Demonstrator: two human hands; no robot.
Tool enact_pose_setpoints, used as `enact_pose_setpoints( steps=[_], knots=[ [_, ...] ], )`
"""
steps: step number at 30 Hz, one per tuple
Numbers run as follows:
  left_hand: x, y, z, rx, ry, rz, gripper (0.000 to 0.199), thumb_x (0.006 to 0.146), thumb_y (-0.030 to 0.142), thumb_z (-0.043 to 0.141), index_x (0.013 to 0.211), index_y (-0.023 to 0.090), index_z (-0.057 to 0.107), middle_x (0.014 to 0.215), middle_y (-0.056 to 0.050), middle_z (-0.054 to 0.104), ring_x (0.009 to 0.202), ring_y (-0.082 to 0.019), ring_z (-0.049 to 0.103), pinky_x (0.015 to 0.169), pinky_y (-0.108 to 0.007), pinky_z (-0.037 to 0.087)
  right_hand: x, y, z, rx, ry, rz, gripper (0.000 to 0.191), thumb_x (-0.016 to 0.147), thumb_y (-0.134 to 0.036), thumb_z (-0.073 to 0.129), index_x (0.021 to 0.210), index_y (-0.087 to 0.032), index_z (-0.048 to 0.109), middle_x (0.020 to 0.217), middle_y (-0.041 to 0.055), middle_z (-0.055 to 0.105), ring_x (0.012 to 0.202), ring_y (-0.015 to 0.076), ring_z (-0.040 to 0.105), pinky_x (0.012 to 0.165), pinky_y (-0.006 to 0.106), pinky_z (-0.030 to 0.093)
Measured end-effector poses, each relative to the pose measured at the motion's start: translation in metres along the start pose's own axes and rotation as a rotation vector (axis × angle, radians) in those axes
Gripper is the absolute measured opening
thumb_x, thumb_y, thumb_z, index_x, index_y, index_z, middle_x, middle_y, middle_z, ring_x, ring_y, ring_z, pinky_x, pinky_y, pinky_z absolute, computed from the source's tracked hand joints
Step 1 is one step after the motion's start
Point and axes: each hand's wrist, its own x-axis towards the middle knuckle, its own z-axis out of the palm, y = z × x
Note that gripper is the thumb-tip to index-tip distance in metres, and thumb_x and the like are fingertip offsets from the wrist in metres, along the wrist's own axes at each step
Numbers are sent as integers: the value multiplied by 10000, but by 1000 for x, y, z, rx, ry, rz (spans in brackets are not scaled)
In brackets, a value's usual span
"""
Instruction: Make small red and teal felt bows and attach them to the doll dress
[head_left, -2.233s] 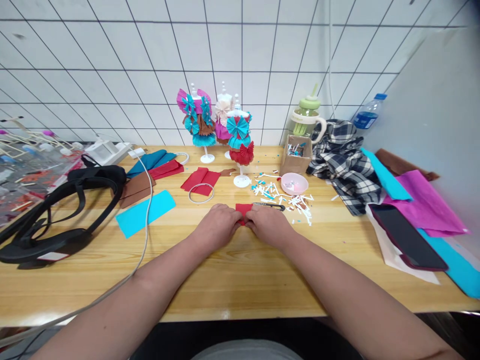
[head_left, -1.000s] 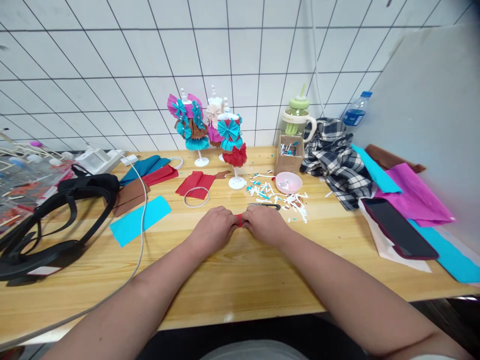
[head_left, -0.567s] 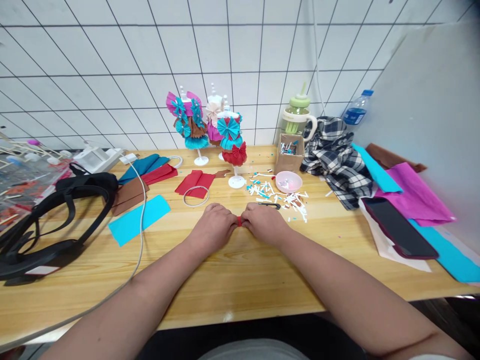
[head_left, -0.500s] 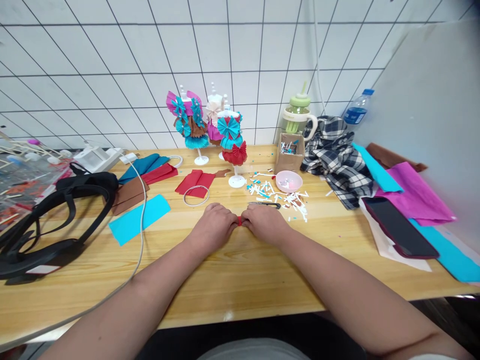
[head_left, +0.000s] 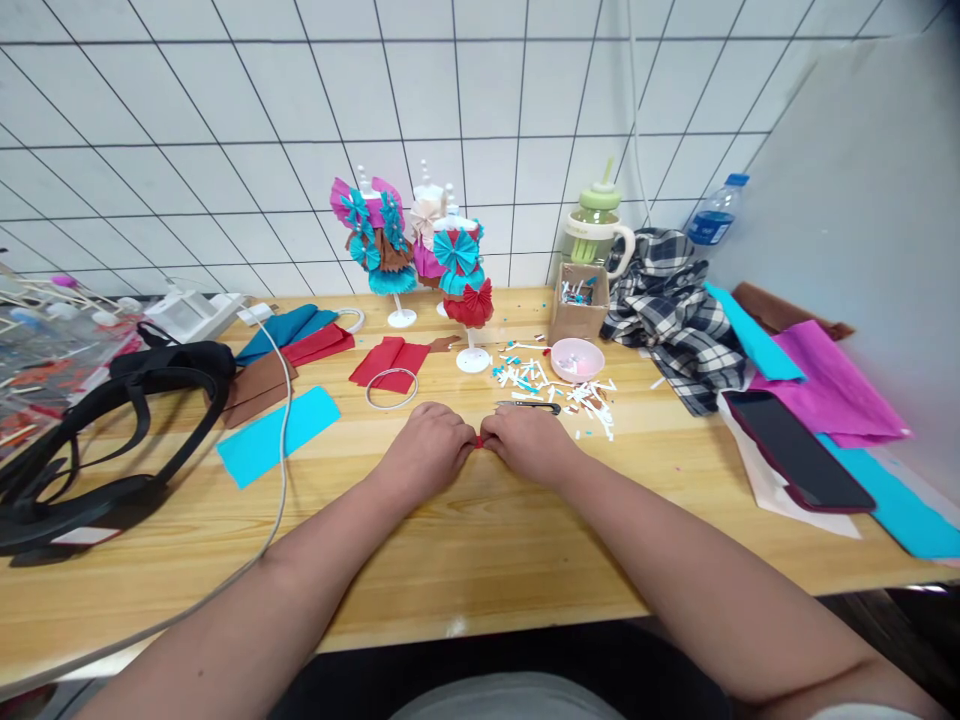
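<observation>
So I've got this little red piece point(head_left: 480, 442) pinched between my left hand point(head_left: 431, 447) and right hand point(head_left: 528, 441), fingers closed on both ends, probably to keep its folds tight. It's at twelve o'clock from me, with the snips point(head_left: 534, 406) at one o'clock, likely for easy reach.

1. Bare tabletop point(head_left: 480, 560) stretches between the left forearm point(head_left: 315, 550) and right forearm point(head_left: 660, 540).
2. Snips point(head_left: 535, 406), paper scraps point(head_left: 521, 376) and a pink bowl point(head_left: 577, 361) crowd the wood beyond the right hand point(head_left: 529, 440).
3. A ring point(head_left: 391, 404) lies beyond the left hand point(head_left: 431, 445).
4. A pale cable point(head_left: 283, 455) crosses the tabletop's left side.
</observation>
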Motion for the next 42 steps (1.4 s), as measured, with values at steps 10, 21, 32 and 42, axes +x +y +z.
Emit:
enact_pose_setpoints(
  steps=[10,21,32,42],
  knots=[
    [1,0,5,-35,17,-22,184,856,214,494,820,183,672,773,-77,653,833,-232,578,810,-381,411,0,1,-2,50,6,2,200,898,-285,475,898,-243,671,928,32,633,845,170,599,633,247,367],
    [-5,3,-6,-135,131,-32,223,822,266,538,1022,234,630,1079,-65,619,1132,-252,495,1069,-500,235,-4,-5,-9,-29,56,-53,214,891,-272,461,975,-200,644,915,60,668,859,198,617,685,266,402],
    [-6,6,-16,-118,149,-63,143,843,285,567,853,276,709,1046,-37,638,1103,-248,518,1066,-583,95,-6,-3,-11,-44,96,-95,230,925,-308,435,931,-196,636,900,49,664,841,183,617,645,258,381],
    [-4,0,-11,-202,134,-89,126,809,237,551,801,243,677,892,-4,677,940,-191,582,1072,-514,186,-5,-1,-15,-25,83,-160,209,930,-296,445,945,-196,628,930,43,675,876,178,615,697,263,381]
  ],
)
